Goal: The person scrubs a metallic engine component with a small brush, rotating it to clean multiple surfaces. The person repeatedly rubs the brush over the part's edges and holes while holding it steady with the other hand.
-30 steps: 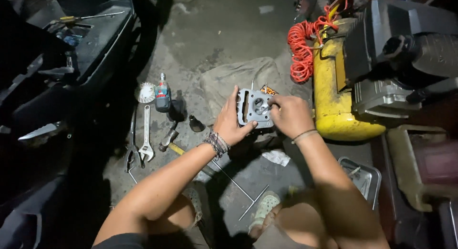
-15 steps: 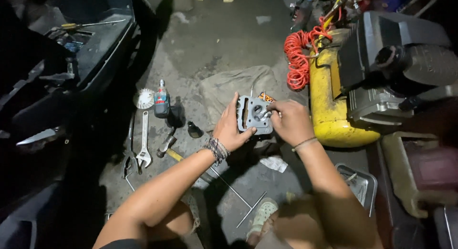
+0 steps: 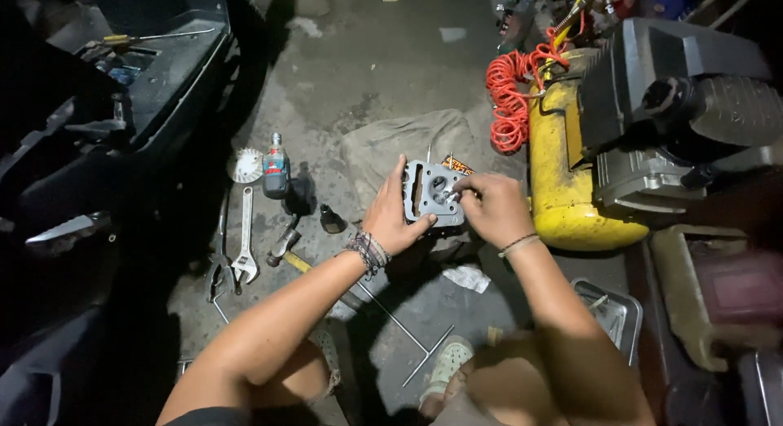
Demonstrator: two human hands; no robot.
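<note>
Crouching over stained concrete floor (image 3: 383, 67), hemmed by yellow compressor tank (image 3: 563, 189) with coiled orange hose (image 3: 510, 99) close on right. Gripped grey cast-metal engine part (image 3: 434, 193) above rumpled cloth (image 3: 400, 148): left hand (image 3: 391, 218) wrapped around its edge, thumb on front; right hand (image 3: 493, 207) fingers (image 3: 465, 185) pinched at a port, whatever lay between them too small to tell. Adjustable wrench (image 3: 245, 246), hammer (image 3: 285, 246), small bottle (image 3: 276, 175) scattered left; thin rods (image 3: 408, 336) and metal tray (image 3: 612, 312) nearer knees.

A repair workshop: yellow air compressor (image 3: 563, 173), wrench (image 3: 245, 246), stained concrete floor (image 3: 367, 75).
</note>
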